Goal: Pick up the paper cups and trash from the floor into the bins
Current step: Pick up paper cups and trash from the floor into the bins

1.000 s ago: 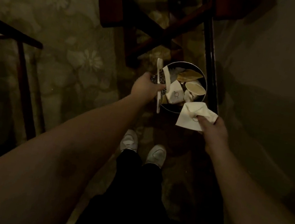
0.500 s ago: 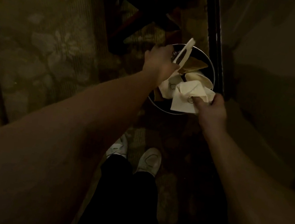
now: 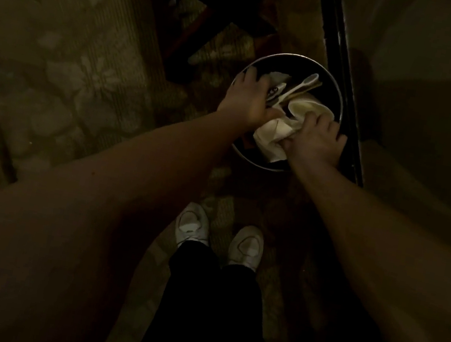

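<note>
A round dark bin (image 3: pixel 335 90) with a pale rim stands on the carpet by the wall. It holds crumpled paper and a long white strip (image 3: pixel 302 86). My right hand (image 3: pixel 315 140) grips a white paper napkin (image 3: pixel 273 132) and pushes it down into the bin. My left hand (image 3: pixel 247 99) is inside the bin's left side, fingers curled on trash there; what it holds is hidden by the hand and the dim light.
Dark wooden chair legs (image 3: pixel 215 18) cross just behind and left of the bin. A black rail (image 3: pixel 345 80) runs along the wall on the right. Patterned carpet (image 3: pixel 70 68) spreads to the left. My white shoes (image 3: pixel 193 225) stand below the bin.
Both hands have dropped from above the bin's rim down into it. The napkin went in with my right hand, and the white strip now lies inside.
</note>
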